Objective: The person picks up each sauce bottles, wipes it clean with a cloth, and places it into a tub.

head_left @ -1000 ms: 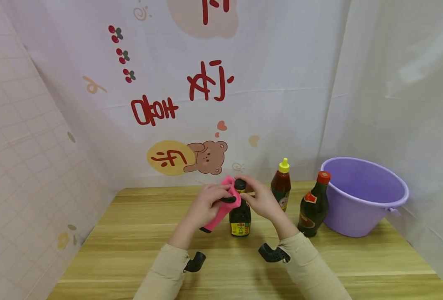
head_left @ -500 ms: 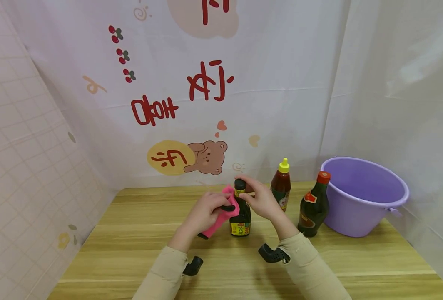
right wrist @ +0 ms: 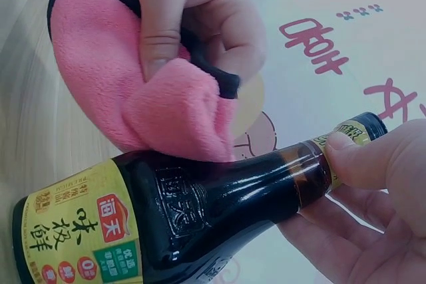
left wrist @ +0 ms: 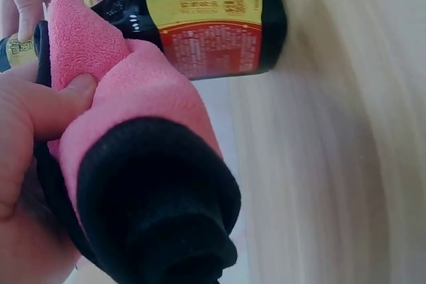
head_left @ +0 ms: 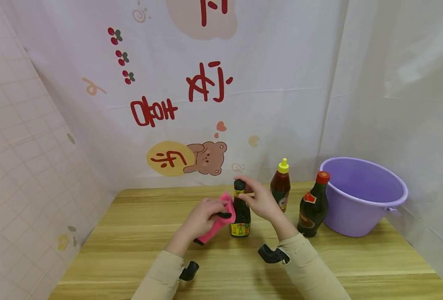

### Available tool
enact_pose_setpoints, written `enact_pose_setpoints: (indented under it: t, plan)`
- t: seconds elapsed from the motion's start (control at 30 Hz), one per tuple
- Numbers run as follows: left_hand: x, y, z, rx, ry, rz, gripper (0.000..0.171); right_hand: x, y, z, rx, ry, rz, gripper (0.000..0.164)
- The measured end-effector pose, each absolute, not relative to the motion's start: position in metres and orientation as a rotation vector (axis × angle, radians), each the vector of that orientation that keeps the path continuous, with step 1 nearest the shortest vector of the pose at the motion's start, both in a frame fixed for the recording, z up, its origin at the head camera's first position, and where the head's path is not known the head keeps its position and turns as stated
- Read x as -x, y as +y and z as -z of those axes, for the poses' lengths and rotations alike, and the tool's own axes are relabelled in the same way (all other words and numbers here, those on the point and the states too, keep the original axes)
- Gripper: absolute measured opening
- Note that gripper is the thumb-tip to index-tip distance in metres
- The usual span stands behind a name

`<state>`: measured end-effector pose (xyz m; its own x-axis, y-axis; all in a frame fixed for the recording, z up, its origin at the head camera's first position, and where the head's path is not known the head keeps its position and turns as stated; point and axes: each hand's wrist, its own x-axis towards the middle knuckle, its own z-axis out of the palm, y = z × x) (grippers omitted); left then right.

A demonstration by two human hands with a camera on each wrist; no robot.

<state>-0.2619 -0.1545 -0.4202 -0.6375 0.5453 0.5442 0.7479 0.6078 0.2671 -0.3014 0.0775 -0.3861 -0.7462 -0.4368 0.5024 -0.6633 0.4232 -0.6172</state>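
A dark soy sauce bottle (head_left: 241, 214) with a yellow label and black cap stands upright on the wooden table. My right hand (head_left: 260, 200) grips its neck just under the cap, thumb and fingers around the yellow neck band (right wrist: 347, 136). In my left hand (head_left: 203, 216) is a folded pink cloth (right wrist: 133, 78) with black edging, pinched between thumb and fingers. The cloth lies against the bottle's shoulder in the right wrist view. Seen from the left wrist, the pink cloth (left wrist: 146, 84) covers part of the bottle (left wrist: 206, 24).
To the right stand a red sauce bottle (head_left: 280, 187) with a yellow nozzle and a dark green bottle (head_left: 314, 206) with a red cap. Behind them is a purple bucket (head_left: 350, 216). A white printed curtain (head_left: 281, 83) hangs at the table's back edge.
My left hand and the pink cloth have slid down along the bottle and a little to the left. The right hand keeps its grip on the neck, and the bottle stays in place.
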Motion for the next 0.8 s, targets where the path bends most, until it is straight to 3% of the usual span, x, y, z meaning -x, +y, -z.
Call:
enact_pose_setpoints:
  t: [0.8]
  plan:
    - [0.258, -0.164, 0.447, 0.993, -2.523, 0.693, 0.032, 0.299, 0.077, 0.384, -0.940, -2.437, -1.228, 0.052]
